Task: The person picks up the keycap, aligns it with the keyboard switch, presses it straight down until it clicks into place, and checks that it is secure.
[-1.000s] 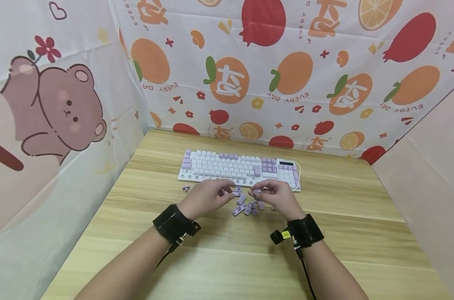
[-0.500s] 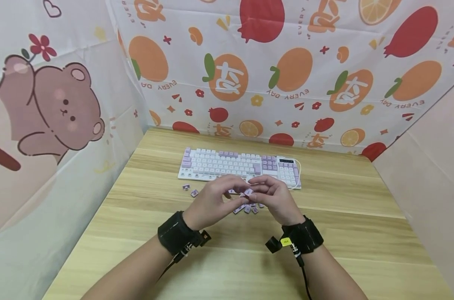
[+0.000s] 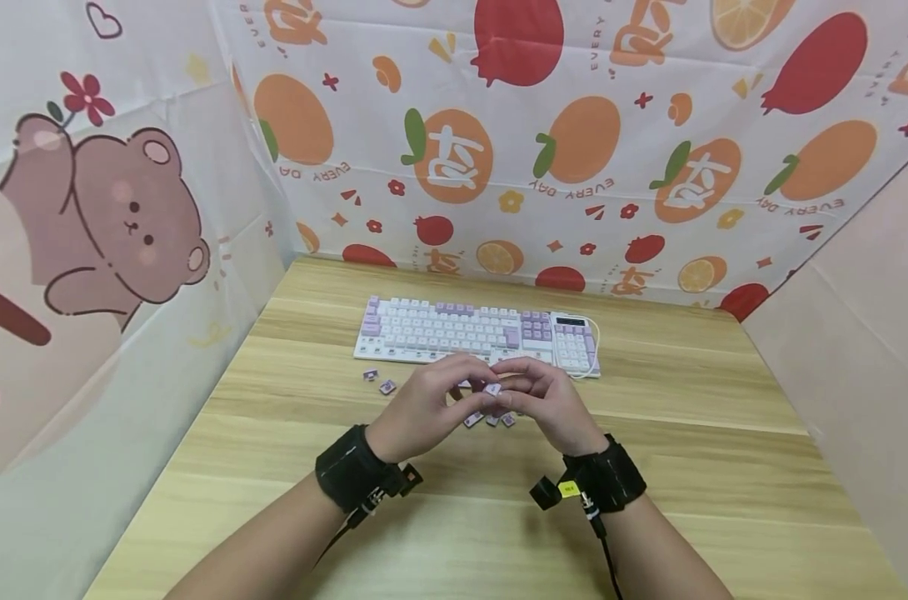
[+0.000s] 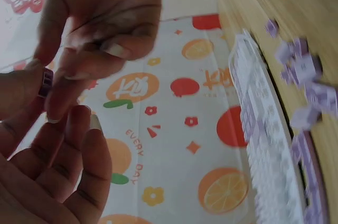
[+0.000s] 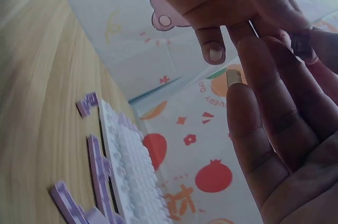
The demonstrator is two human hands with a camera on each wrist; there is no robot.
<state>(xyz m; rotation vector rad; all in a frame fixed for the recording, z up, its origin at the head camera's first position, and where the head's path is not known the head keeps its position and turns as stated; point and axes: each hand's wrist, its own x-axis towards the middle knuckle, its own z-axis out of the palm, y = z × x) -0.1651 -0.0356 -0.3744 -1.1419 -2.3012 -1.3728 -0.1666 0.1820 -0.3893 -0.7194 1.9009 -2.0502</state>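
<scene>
A small purple keycap (image 3: 492,389) is held up between the two hands, over the near side of the keyboard (image 3: 439,329). My left hand (image 3: 427,408) pinches it from the left, thumb in front. From the other side my right hand (image 3: 547,402) pinches it too, fingertips meeting those of the left. In the left wrist view the hollow underside of the keycap (image 4: 46,82) shows. The right wrist view has the keycap (image 5: 302,44) dark between the fingertips. Below the hands lie several loose purple keycaps (image 3: 508,419), partly hidden by them.
Two loose keycaps lie apart to the left, a nearer keycap (image 3: 387,387) and a farther keycap (image 3: 370,376). The white and lilac keyboard has bare switches along its front row. Its white cable (image 3: 598,342) loops at the right end. Printed cloth (image 3: 529,208) hangs behind the wooden table (image 3: 694,433).
The hands were apart a second ago, with a keycap in the right fingers. They have since come together at the keycap, the left moving right. Over the last half second they barely shift.
</scene>
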